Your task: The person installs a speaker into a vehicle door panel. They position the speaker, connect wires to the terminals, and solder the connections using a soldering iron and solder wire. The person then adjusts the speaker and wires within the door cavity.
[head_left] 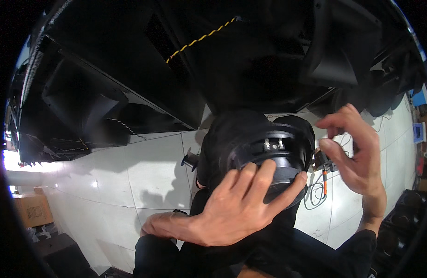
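Note:
A round black speaker driver [287, 175] rests on my lap, its metal terminals [274, 144] showing on the side. My left hand [232, 208] lies over it, fingers spread across the rear part and gripping it. To the right of the driver, my right hand [357, 155] is raised in the air. Its thumb and forefinger are apart, and I see nothing between them. Below that hand, an orange-handled tool [325, 181] with a dark cable is on the floor beside my leg.
Large black speaker cabinets [176, 92] fill the far side. A twisted yellow-and-black wire [202, 40] hangs from one. On the pale tiled floor [153, 176] is a small black spool [190, 161]. A cardboard box [33, 211] stands at left, several dark round drivers [403, 222] at right.

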`<action>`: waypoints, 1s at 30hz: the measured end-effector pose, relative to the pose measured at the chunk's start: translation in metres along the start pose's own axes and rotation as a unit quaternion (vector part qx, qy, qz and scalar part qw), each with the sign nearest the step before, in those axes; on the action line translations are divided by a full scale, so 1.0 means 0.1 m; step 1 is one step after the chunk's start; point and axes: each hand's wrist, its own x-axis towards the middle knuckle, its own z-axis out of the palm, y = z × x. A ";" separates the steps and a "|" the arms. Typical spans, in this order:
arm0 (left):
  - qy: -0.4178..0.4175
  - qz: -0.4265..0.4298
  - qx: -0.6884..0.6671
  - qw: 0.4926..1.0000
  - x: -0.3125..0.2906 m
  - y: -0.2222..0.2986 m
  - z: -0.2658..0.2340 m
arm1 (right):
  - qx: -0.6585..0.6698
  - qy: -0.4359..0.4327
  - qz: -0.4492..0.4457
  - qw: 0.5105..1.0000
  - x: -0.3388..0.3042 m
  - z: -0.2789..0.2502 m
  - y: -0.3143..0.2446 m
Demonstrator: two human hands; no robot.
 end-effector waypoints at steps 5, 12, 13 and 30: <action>0.097 -0.069 0.040 0.992 0.18 -0.10 -0.50 | -0.007 0.121 0.003 0.993 -0.28 -0.19 0.03; 0.166 -0.092 0.150 0.970 0.45 -0.40 -0.84 | 0.041 0.156 -0.025 0.987 -0.44 -0.16 0.06; 0.162 -0.082 0.154 0.971 0.51 -0.43 -0.86 | 0.057 0.159 -0.025 0.985 -0.43 -0.13 0.05; -0.033 0.069 0.190 0.979 0.73 -1.25 -0.06 | 0.220 0.075 0.125 0.965 0.10 0.76 0.19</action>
